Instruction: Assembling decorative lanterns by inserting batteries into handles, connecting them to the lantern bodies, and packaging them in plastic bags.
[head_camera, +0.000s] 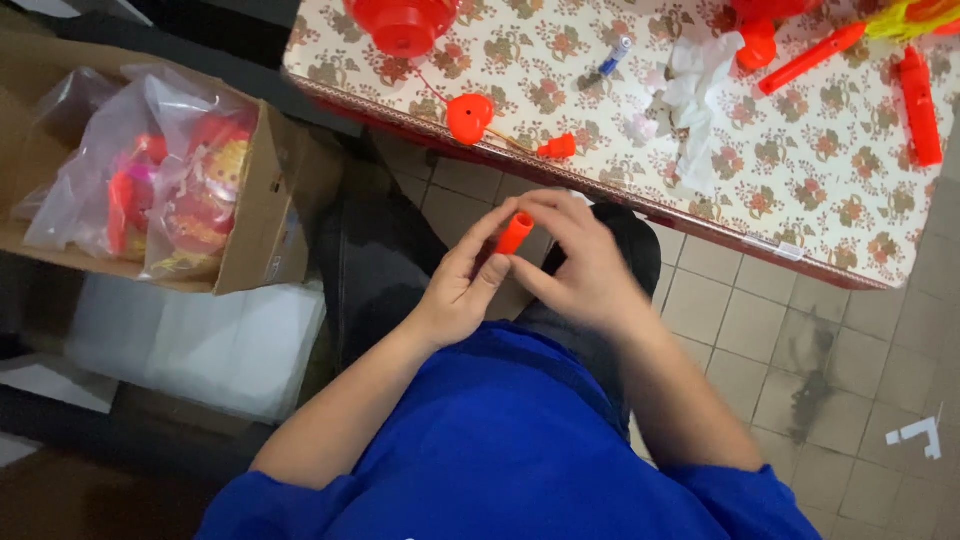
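Tiled floor (800, 330) | left hand (462, 285), right hand (580, 265) both pinch orange tube (515, 232) (lower end hidden)

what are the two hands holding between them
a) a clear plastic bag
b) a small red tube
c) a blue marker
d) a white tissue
b: the left hand and the right hand meet over the lap with a small red tube pinched between their fingers, while the white tissue lies on the flowered table and the plastic bags sit in the cardboard box.
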